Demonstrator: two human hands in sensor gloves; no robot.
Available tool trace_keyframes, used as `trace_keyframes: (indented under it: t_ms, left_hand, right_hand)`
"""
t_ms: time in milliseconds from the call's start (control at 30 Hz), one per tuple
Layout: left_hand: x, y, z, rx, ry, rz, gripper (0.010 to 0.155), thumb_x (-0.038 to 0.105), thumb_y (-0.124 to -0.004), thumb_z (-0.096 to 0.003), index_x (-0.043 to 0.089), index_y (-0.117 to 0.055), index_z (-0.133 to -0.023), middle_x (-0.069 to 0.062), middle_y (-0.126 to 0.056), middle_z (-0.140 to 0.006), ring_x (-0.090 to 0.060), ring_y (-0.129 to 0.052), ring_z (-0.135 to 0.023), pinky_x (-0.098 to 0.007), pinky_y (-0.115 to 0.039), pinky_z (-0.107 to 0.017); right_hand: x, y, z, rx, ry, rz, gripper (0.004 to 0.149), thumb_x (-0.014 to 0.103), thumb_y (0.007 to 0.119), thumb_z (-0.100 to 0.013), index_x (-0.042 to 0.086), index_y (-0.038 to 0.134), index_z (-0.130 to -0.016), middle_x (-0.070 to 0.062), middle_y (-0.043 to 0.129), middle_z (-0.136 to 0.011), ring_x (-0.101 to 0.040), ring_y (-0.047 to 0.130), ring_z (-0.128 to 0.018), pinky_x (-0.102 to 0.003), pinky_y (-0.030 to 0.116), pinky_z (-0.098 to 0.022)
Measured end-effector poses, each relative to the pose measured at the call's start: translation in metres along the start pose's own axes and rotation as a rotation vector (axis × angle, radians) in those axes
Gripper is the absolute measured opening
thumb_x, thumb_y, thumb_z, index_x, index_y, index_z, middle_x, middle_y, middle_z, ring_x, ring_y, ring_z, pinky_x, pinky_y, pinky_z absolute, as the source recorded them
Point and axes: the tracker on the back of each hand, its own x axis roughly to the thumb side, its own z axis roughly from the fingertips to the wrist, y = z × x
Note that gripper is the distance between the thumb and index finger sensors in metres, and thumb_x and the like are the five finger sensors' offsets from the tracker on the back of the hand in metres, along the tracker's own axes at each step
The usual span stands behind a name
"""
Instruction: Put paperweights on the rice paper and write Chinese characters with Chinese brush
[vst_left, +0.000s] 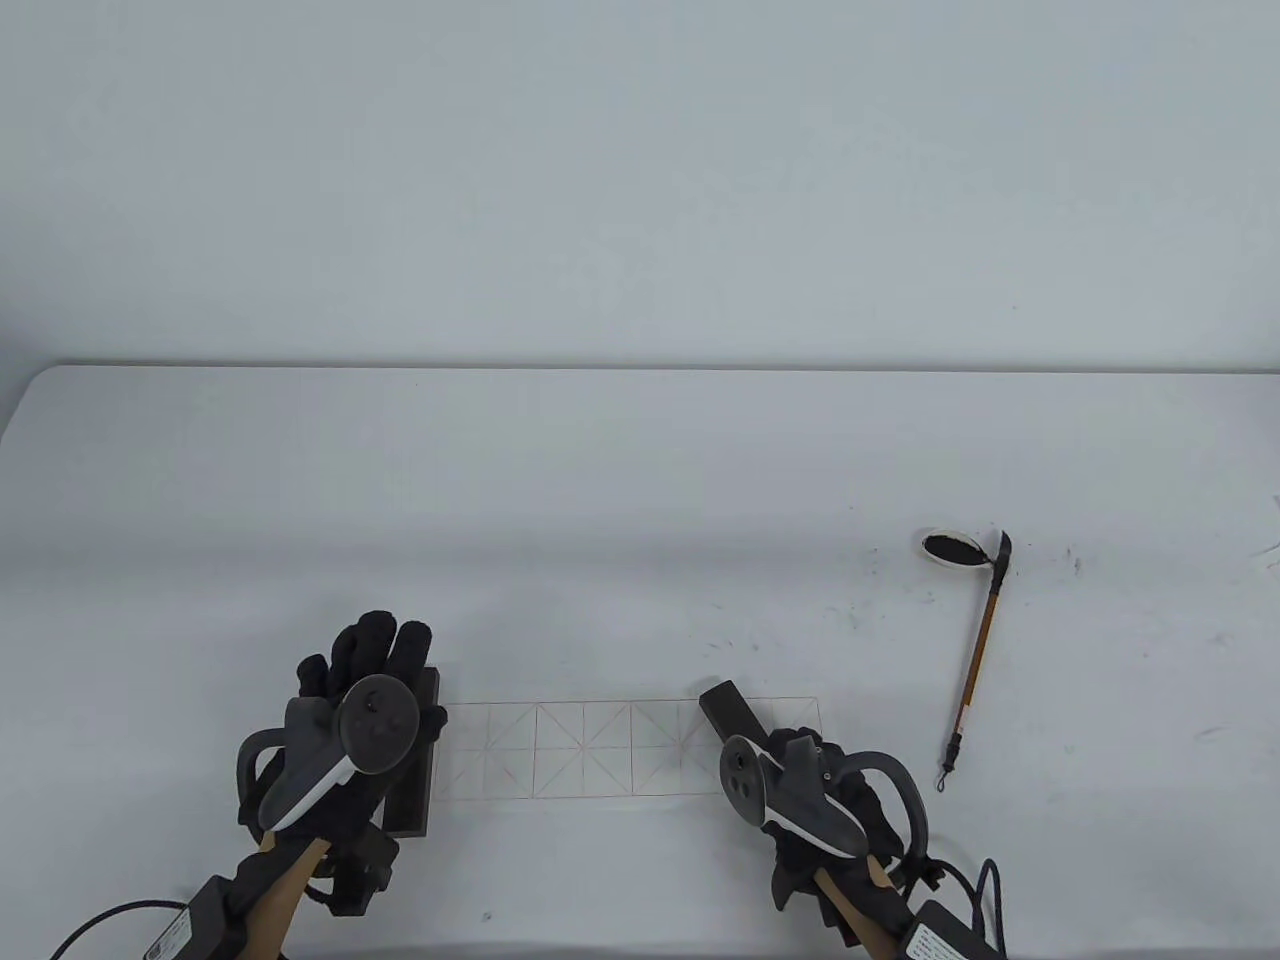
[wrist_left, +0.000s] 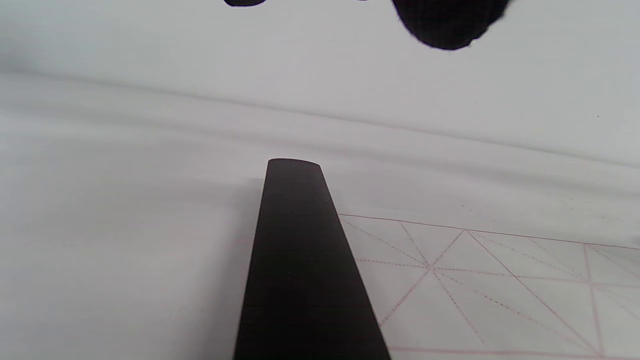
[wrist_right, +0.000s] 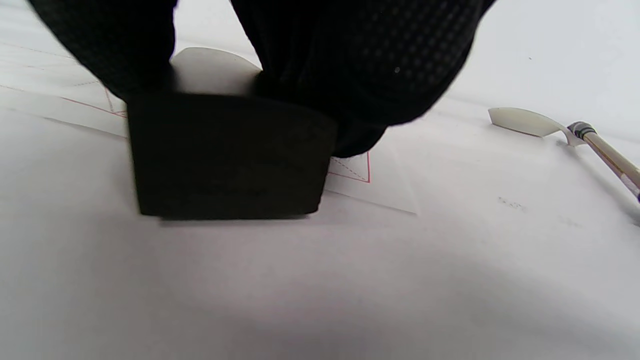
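A sheet of rice paper (vst_left: 600, 745) with a red grid lies near the table's front edge. A dark bar paperweight (vst_left: 412, 805) lies along its left end, also seen in the left wrist view as the paperweight (wrist_left: 300, 270) beside the grid (wrist_left: 500, 285). My left hand (vst_left: 385, 645) hovers over it with straight fingers, and a fingertip (wrist_left: 450, 25) shows above the bar. My right hand (vst_left: 800, 748) grips a second paperweight (vst_left: 733, 710) askew at the paper's right end; its fingers (wrist_right: 375, 65) curl round the bar (wrist_right: 225, 155).
A brush (vst_left: 975, 660) with a brown handle lies to the right of the paper, its tip by a small white ink dish (vst_left: 950, 548). The dish (wrist_right: 525, 122) and the brush (wrist_right: 610, 160) also show in the right wrist view. Faint ink specks mark the table.
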Motion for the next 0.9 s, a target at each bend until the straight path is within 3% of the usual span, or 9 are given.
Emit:
trace_keyframes:
  t_ms: [500,900]
  left_hand:
    - [-0.002,0.001,0.0,-0.013,0.016,0.007,0.082,0.054,-0.058,-0.053,0.039,-0.012,-0.118,-0.004,-0.008,-0.129,-0.034,-0.021,-0.124,-0.056,-0.018,-0.088]
    - [-0.002,0.0,0.0,-0.02,0.018,0.006,0.082,0.054,-0.058,-0.0531,0.039,-0.012,-0.119,-0.003,-0.009,-0.129,-0.034,-0.021,-0.124,-0.056,-0.018,-0.088]
  right_hand:
    - [-0.032,0.004,-0.002,0.142,0.223,-0.055,0.07,0.05,0.077,-0.048,-0.001,0.073,-0.095,-0.021,0.088,-0.079,-0.026,0.096,-0.056,-0.028,0.087,-0.033]
    - [-0.049,0.009,-0.005,0.156,0.343,-0.069,0.07,0.05,0.076,-0.049,-0.003,0.073,-0.094,-0.023,0.088,-0.078,-0.026,0.097,-0.054,-0.027,0.087,-0.032]
